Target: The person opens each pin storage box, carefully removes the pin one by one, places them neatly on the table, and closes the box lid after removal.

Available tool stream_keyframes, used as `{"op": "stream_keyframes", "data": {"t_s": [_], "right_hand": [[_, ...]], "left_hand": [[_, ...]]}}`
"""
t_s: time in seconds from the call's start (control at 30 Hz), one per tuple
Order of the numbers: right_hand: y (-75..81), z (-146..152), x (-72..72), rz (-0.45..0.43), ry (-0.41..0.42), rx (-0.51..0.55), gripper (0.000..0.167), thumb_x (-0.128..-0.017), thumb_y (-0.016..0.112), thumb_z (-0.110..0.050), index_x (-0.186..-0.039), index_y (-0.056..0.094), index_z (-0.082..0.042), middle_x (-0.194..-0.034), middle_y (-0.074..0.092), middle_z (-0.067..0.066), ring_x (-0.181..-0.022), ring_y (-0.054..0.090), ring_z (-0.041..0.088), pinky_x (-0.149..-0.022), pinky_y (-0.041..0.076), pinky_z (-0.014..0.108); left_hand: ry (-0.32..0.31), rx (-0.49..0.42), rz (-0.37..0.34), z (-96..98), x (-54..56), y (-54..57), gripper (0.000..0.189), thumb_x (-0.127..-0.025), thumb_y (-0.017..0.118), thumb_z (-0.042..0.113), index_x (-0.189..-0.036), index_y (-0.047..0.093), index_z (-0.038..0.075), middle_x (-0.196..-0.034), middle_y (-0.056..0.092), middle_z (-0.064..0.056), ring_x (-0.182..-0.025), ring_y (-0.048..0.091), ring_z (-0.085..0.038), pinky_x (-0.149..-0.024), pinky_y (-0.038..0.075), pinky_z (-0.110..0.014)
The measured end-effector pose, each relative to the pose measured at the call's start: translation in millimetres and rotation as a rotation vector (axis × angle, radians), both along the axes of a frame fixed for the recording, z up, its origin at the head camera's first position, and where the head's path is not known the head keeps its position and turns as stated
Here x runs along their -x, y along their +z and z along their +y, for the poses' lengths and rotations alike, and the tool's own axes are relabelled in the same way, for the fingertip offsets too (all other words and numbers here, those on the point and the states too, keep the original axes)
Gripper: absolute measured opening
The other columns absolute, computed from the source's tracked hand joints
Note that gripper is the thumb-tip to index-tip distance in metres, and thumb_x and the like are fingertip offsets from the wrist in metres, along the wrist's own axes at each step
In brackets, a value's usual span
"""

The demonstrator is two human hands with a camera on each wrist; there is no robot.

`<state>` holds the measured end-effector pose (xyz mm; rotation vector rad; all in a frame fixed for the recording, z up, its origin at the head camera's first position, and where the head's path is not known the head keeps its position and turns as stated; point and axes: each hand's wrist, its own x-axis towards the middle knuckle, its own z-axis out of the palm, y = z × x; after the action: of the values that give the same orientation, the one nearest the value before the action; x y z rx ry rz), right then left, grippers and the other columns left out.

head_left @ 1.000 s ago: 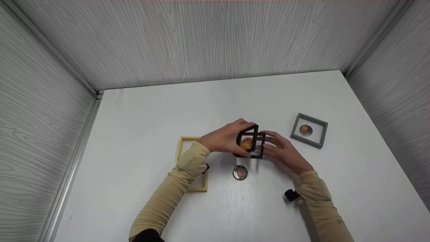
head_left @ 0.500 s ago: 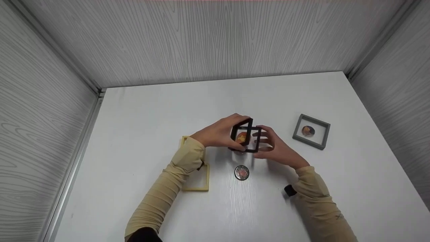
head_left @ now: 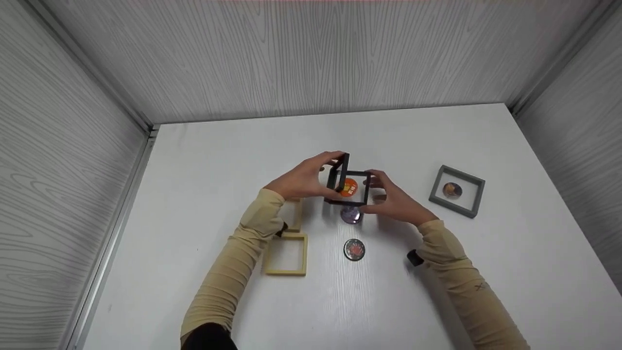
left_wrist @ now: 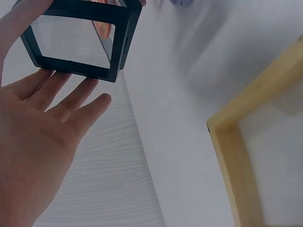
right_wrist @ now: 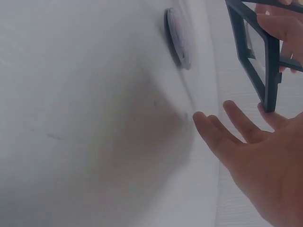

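A small black hinged display frame (head_left: 344, 167) with clear film stands partly unfolded between my two hands. Its left half is gripped by my left hand (head_left: 302, 180), thumb on the near edge and fingers along the far one. My right hand (head_left: 396, 200) holds the right half by its outer side, between thumb and fingers. A round orange badge (head_left: 350, 187) shows against the film of the right half. In the left wrist view, fingertips support the edge of the frame (left_wrist: 78, 69). Below the frame on the table lies a purple badge (head_left: 351, 215), with a dark-rimmed badge (head_left: 354, 250) nearer.
A yellow frame (head_left: 286, 273) lies unfolded left of the badges, its other half (head_left: 298, 216) partly under my left forearm. At the right, a grey frame (head_left: 479, 197) surrounds a round badge (head_left: 452, 190). Wood-grained panels (head_left: 311, 58) border the white table.
The black frame and both hands have shifted away and slightly left. Its left half is tilted more upright, the orange badge shows more fully, and the purple badge below has come into view.
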<state>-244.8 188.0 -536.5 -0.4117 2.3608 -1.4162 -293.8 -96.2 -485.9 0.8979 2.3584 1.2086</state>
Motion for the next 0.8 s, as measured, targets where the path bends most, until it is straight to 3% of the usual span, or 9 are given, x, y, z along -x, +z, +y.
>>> {"op": "stream_keyframes", "data": {"t_s": [0.27, 0.43, 0.8], "right_hand": [[-1.1, -16.6, 27.2, 0.035, 0.026, -0.157, 0.107, -0.085, 0.087, -0.038, -0.167, 0.023, -0.016, -0.165, 0.040, 0.018, -0.155, 0.037, 0.039, -0.123, 0.041, 0.056], [-1.3, -25.8, 38.4, 0.042, 0.038, -0.262, 0.109, -0.084, 0.086, -0.044, -0.169, 0.022, -0.015, -0.165, 0.040, 0.017, -0.155, 0.035, 0.039, -0.128, 0.032, 0.061], [-7.0, -36.9, 47.3, 0.081, 0.057, -0.372, 0.108, -0.082, 0.087, -0.046, -0.167, 0.028, -0.013, -0.160, 0.046, 0.019, -0.153, 0.036, 0.039, -0.130, 0.027, 0.061]], "left_hand": [[0.079, 0.023, -0.039, -16.7, 12.4, -7.4, 0.106, -0.080, 0.094, 0.035, -0.166, 0.033, 0.024, -0.168, 0.042, 0.000, -0.156, 0.043, -0.023, -0.130, 0.034, -0.050], [0.114, 0.014, -0.061, -26.4, 18.3, -15.6, 0.107, -0.080, 0.094, 0.031, -0.166, 0.033, 0.020, -0.166, 0.042, -0.004, -0.157, 0.042, -0.025, -0.130, 0.034, -0.050], [0.159, 0.036, -0.067, -38.4, 15.3, -19.2, 0.109, -0.078, 0.095, 0.034, -0.166, 0.032, 0.020, -0.165, 0.043, -0.005, -0.151, 0.049, -0.027, -0.126, 0.039, -0.050]]}}
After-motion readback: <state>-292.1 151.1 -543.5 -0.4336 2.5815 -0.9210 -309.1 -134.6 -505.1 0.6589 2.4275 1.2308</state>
